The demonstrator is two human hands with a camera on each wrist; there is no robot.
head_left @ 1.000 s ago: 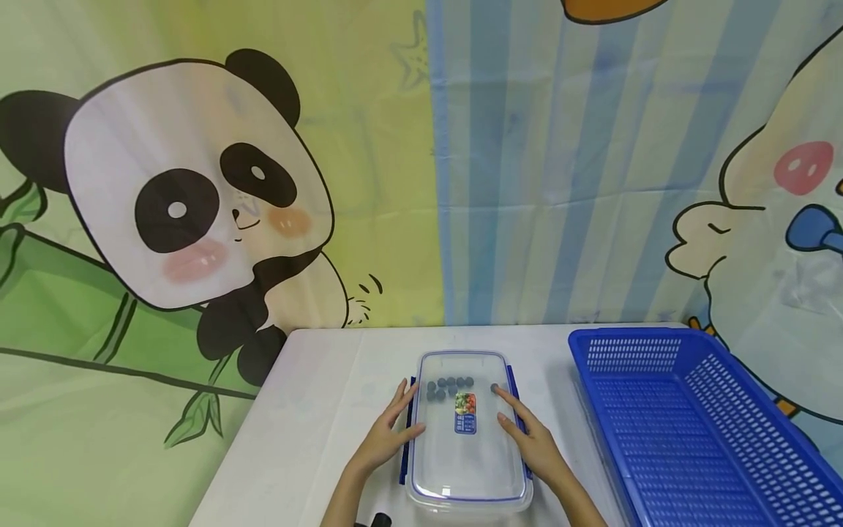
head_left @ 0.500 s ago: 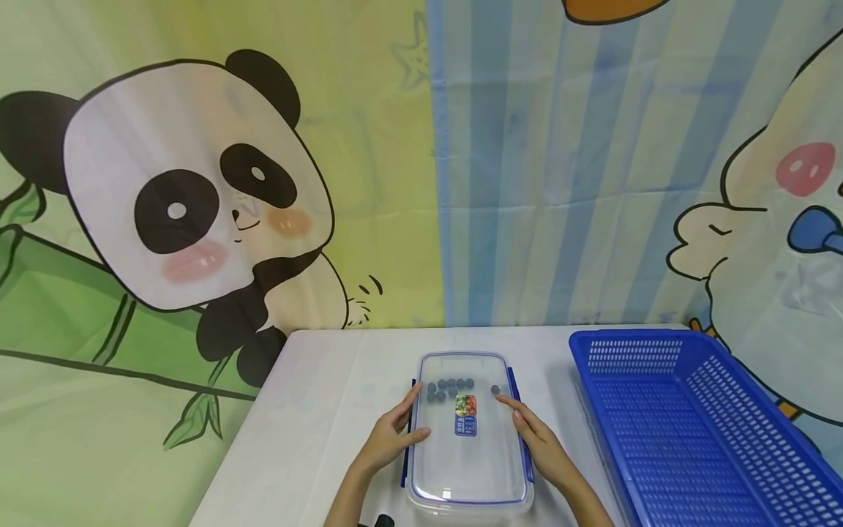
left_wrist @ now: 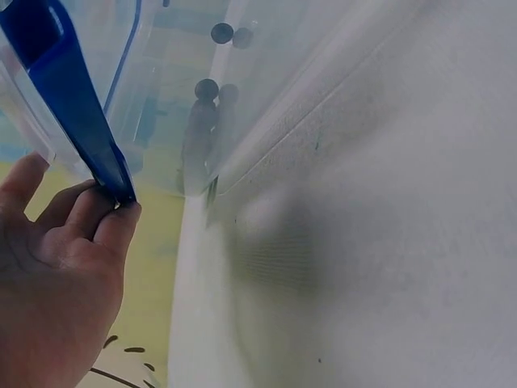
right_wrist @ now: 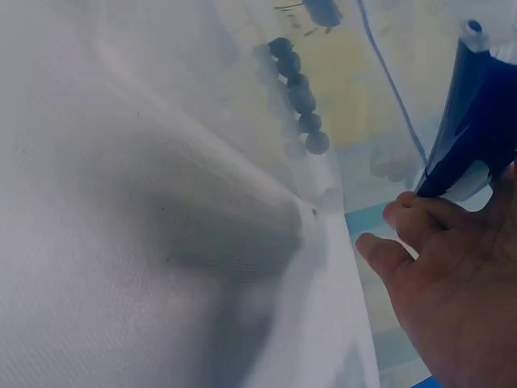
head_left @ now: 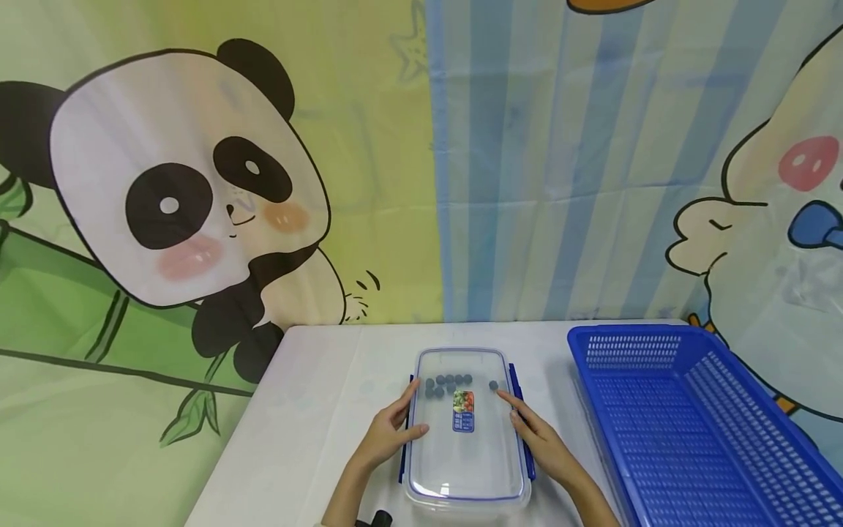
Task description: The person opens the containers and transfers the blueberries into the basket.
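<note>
Head view: we have both hands at the sides of a clear lidded box (head_left: 464, 468) on the worktop (head_left: 349, 366), left of a blue basket (head_left: 648, 432).
Neither grip is clenched: the left hand (head_left: 387, 438) sets its fingers against the left flap (left_wrist: 77, 105), and the right hand (head_left: 548, 448) touches the right flap (right_wrist: 477, 121) with its fingertips. Should we push one flap harder than the other, we judge that the box could twist, rolling the dark balls (head_left: 451, 379) inside; fingertips so near a flap's edge might also slip off. Wrist views show us the flaps slanting off the box's sides, mere blue strips from the head, which alone gives us the whole label (head_left: 463, 411) and both hands together.
</note>
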